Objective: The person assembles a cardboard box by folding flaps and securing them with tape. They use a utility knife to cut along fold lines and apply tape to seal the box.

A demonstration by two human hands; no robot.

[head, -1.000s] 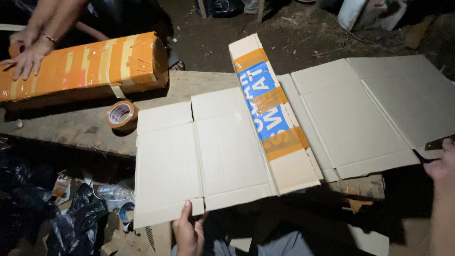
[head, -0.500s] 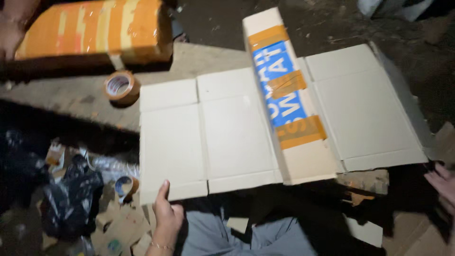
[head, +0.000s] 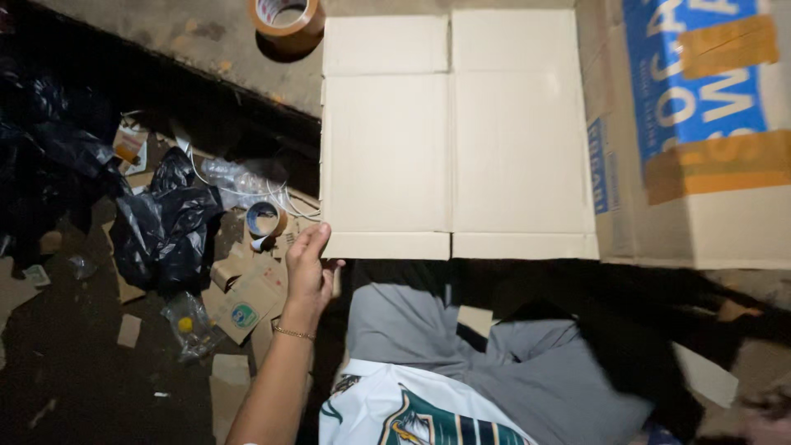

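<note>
Cardboard meets the left hand [head: 309, 268] at one spot only: the fingers are loosely curled, gripping nothing, and their tips rest at the near left corner of the flattened box [head: 449, 136], right by its narrow bottom flap. A thin gold bracelet [head: 293, 333] circles the wrist. The right hand is only a blur at the lower right edge of the view, so I cannot tell whether it is closed or loose. The box lies opened out flat on the worktop [head: 177, 41], plain inner side up, its crease lines showing and its near edge hanging past the worktop over the person's grey trousers [head: 511, 363]. To the right, a second cardboard panel [head: 700, 140] with a blue printed patch and strips of brown tape overlaps it. A roll of brown tape [head: 287, 18] stands on the worktop just beyond the box's far left corner, untouched. Judging by this, the box is laid out but not yet folded up or taped. On the ground to the left lie black plastic bags [head: 161, 218], a smaller tape roll [head: 265, 219], cardboard scraps and clear plastic bottles.
</note>
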